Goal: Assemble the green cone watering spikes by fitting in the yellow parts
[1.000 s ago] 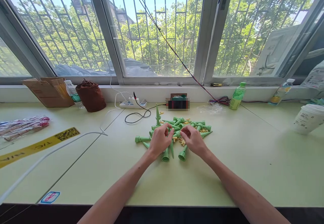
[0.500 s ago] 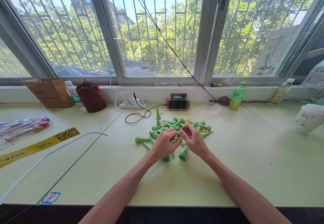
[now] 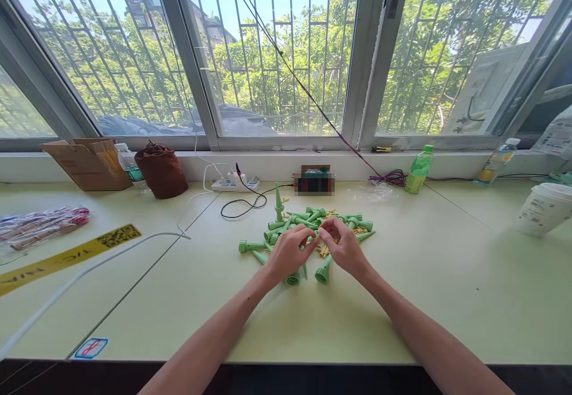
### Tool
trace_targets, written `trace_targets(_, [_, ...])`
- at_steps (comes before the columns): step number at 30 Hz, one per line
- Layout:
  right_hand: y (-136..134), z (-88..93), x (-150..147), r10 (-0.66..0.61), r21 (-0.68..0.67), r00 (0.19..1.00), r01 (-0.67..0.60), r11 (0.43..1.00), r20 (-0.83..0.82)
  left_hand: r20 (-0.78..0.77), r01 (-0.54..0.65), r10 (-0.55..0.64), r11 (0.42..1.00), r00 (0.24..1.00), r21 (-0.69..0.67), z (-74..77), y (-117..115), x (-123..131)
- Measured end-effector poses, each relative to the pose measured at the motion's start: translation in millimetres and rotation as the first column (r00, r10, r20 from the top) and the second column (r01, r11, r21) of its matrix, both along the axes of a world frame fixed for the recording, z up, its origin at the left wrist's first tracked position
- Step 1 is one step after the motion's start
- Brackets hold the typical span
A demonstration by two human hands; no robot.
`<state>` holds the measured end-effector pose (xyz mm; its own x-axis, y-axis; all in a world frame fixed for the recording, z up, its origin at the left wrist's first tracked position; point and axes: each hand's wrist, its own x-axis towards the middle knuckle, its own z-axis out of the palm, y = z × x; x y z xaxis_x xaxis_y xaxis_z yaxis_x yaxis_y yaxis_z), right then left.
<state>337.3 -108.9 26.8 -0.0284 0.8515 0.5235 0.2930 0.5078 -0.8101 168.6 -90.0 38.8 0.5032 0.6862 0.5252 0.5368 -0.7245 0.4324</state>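
Observation:
A pile of green plastic plant-watering spikes [image 3: 315, 214] lies in front of me, mixed with small yellow plastic pieces [image 3: 322, 251]. Over the near side of this pile, my left hand [image 3: 291, 251] and my right hand [image 3: 343, 246] meet fingertip to fingertip. Both are closed in a pinch on what looks like one small yellow piece, mostly covered by the fingers. One green spike [image 3: 279, 204] stands upright at the back of the pile. Another spike [image 3: 323, 271] lies just below my right hand, its wide open end toward me.
A power strip [image 3: 235, 183] and a blurred device [image 3: 314, 182] sit along the sill. A brown pouch [image 3: 161, 170] and a cardboard box [image 3: 88, 165] stand at left. At right are a green bottle [image 3: 419, 170] and a white cup [image 3: 543, 210]. A white cable [image 3: 93, 264] crosses the left side.
My fingertips have shifted very slightly against each other, still pinched together. The pile and everything around it look the same.

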Motion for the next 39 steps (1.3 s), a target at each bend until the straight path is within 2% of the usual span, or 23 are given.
trace_targets(10, [-0.1,0.5,0.4,-0.013,0.018,0.999,0.012,1.0,0.036,-0.015,0.01,-0.01,1.0,1.0,-0.006,-4.6,2.7,-1.9])
trace_targets(26, [0.2,-0.5,2.5,0.003,0.029,0.999,-0.004,1.0,0.047,-0.029,0.03,-0.029,0.999,0.999,0.045,-3.4,1.7,-2.6])
trace_targets(39, [0.4,-3.8,5.3,-0.01,0.048,0.998,0.006,0.999,0.067,0.045,0.054,-0.057,0.995,0.997,0.083,-4.7,2.4,-1.5])
